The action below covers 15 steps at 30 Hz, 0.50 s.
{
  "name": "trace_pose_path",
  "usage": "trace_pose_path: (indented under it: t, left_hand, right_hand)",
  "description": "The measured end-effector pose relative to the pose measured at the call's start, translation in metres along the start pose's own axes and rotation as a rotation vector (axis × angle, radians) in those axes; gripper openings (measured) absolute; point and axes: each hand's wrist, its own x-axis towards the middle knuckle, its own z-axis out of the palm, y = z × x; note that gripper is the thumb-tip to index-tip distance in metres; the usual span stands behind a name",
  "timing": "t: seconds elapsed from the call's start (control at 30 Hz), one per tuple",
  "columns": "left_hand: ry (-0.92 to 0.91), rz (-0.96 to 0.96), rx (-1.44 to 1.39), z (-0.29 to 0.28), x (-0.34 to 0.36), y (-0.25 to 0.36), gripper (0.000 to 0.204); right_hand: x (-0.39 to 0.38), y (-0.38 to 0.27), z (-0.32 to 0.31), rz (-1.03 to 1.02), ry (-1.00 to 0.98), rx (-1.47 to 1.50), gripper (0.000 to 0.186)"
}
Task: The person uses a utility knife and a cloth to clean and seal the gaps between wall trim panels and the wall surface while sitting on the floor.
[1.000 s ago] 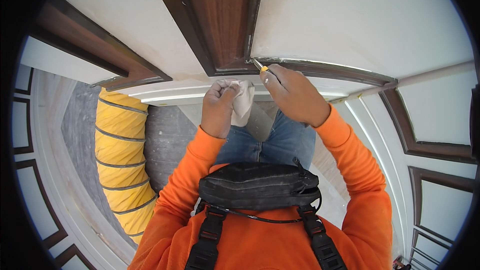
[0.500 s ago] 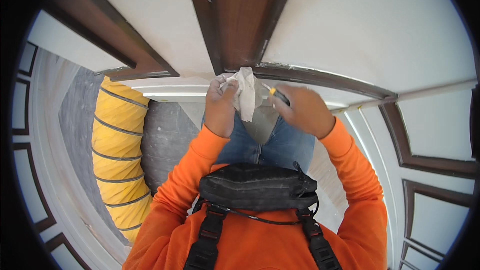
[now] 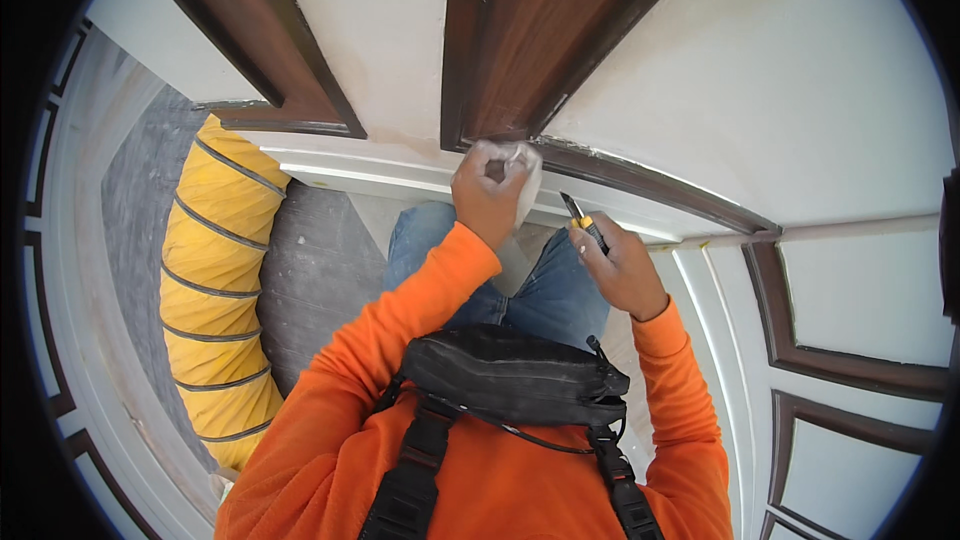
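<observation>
My left hand is closed on a crumpled white cloth, which hangs down on the right side of my fingers. It is at the lower corner of a dark brown wood panel, close to the dark trim; whether the cloth touches the trim I cannot tell. In my right hand is a yellow and black utility knife, gripped by its handle. Its dark blade points up and to the left, apart from the dark bottom trim. White residue edges parts of that trim.
A ribbed yellow duct runs along the grey floor on the left. White wall panels rise in front, with a white baseboard below. Dark-framed panels line the right side. A black pouch hangs at my chest.
My right hand has drawn the knife down and away from the cloth, turning the blade upward. My left hand has shifted slightly right and up, the cloth now more bunched. The view has turned a little.
</observation>
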Motion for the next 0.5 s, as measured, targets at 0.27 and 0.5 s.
trace_pose_path:
  t: [0.27, 0.5]
  left_hand:
    - [-0.119, -0.114, 0.078, -0.013, -0.003, -0.010, 0.017]
    - [-0.154, -0.214, -0.285, -0.015, -0.014, -0.003, 0.016]
  right_hand:
    - [0.022, -0.024, 0.010, -0.282, 0.221, -0.300, 0.031]
    - [0.048, -0.036, 0.001, -0.493, 0.336, -0.578, 0.040]
